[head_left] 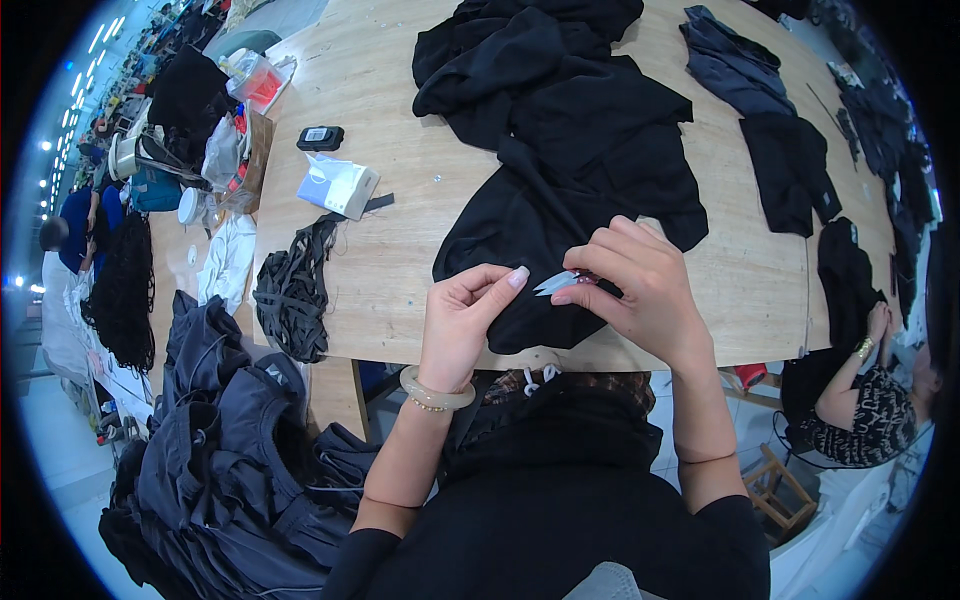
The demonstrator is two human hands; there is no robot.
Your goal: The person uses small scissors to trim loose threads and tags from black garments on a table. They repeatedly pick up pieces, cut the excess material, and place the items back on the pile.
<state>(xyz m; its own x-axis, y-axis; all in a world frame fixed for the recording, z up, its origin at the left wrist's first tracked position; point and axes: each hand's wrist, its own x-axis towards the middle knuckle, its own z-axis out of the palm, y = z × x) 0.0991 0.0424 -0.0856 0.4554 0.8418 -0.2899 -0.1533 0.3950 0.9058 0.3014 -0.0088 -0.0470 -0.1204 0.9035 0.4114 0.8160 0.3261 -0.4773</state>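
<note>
A black garment (560, 150) lies spread over the wooden table (390, 250), its near edge hanging at the table's front. My left hand (462, 320) pinches that near edge of black cloth, a pale bangle on its wrist. My right hand (640, 285) holds small thread snips (562, 282), their silvery blades pointing left toward my left fingertips, just above the cloth.
A bundle of dark straps (292, 295), a white tissue pack (338, 186) and a small black device (320, 138) lie at the table's left. Dark grey garments (230, 450) are heaped at lower left. More dark garments (790, 160) lie to the right, where another person (870, 400) sits.
</note>
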